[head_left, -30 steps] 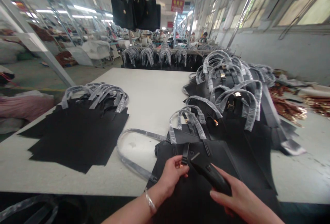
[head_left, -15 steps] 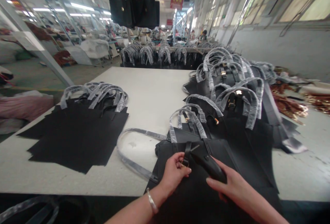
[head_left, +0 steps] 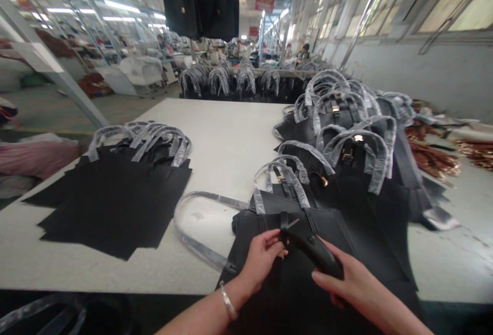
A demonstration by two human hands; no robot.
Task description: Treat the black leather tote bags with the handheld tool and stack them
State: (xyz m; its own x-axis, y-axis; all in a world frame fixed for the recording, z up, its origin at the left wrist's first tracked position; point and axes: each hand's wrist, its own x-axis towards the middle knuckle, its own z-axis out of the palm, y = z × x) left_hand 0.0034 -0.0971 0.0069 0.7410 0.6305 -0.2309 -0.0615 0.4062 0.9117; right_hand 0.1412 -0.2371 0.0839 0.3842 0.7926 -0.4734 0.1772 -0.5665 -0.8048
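Note:
A black handbag panel (head_left: 327, 222) lies at the table's front, its plastic-wrapped handle (head_left: 192, 240) stretched out to the left. At the panel's top centre, my left hand (head_left: 264, 258) pinches a short black strap (head_left: 284, 219) near its gold-coloured metal piece, mostly hidden by the fingers. My right hand (head_left: 342, 278) is wrapped round a black hand-held tool (head_left: 318, 255) with a rounded body and a thin tip. The tool's front end is at the strap, right by my left fingertips. Whether the tip touches the strap I cannot tell.
On the left of the white table (head_left: 219, 134) lies a stack of black bag panels (head_left: 111, 206) with wrapped handles. More bag pieces with buckles (head_left: 346, 155) are heaped at the right. Finished-looking black bags (head_left: 198, 8) hang beyond the table.
The front end of the tool has come down and closer to my left fingertips at the strap. My left hand has shifted slightly and now covers more of the metal piece.

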